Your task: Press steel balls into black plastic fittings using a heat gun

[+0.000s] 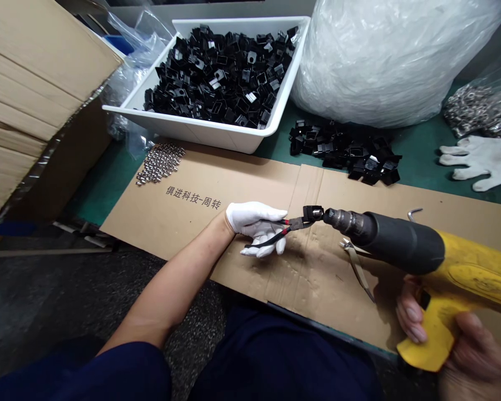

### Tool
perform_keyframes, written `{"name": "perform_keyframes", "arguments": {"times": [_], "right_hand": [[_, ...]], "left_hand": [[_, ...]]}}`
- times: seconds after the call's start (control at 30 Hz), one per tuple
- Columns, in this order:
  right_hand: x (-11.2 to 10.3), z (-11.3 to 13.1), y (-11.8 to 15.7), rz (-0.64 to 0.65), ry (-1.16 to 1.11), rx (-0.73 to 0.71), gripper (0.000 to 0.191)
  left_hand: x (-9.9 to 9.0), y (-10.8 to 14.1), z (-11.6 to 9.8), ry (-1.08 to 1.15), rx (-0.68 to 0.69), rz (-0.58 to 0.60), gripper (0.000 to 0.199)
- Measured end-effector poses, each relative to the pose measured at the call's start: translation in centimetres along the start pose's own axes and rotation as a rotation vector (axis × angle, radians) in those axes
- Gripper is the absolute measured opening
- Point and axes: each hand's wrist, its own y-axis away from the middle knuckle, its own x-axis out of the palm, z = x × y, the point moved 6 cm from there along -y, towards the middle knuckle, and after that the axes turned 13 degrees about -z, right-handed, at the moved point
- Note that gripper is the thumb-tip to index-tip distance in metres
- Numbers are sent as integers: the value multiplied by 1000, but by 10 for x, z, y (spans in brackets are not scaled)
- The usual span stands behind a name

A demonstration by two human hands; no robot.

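L hand (254, 228), in a thin white glove, is at mid-cardboard, its fingers (271, 214) curled snugly round the red-and-black handles of small steel pliers (294, 224), fully closed on them. Pliers' jaws are shut on a small square black hollow bracket (313, 212), which sits right at the nose of a yellow-and-black pneumatic rivet gun (401, 245), touching it as far as can be seen. R hand (471, 348), bare, is at bottom right, fingers wrapped firmly round the gun's yellow grip, nose pointing left twd the bracket.

Both hands are over a flattened brown cardboard sheet (300, 278) w/ printed Chinese characters, laid on a green worktop (417, 164). Also on the cardboard: a small heap of shiny steel rivets (161, 162), a steel tool w/ tan handles (357, 267) and a small bent steel hex key (414, 213).

Beyond: white plastic tub (192, 128) piled w/ more black brackets (221, 78), a loose heap of black brackets (346, 150), a big white plastic sack (384, 61), a clear bag of silver parts (480, 111), a white knit glove (480, 161) and a tan cardboard box (33, 83) at far left.
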Motion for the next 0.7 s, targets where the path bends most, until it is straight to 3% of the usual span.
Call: {"name": "perform_keyframes", "arguments": {"times": [0.3, 0.7], "right_hand": [[-12, -9, 0, 64, -33, 53, 53], [-9, -10, 5, 32, -89, 107, 55]], "left_hand": [[-6, 0, 5, 77, -70, -121, 62], [1, 0, -1, -5, 16, 33, 73]]}}
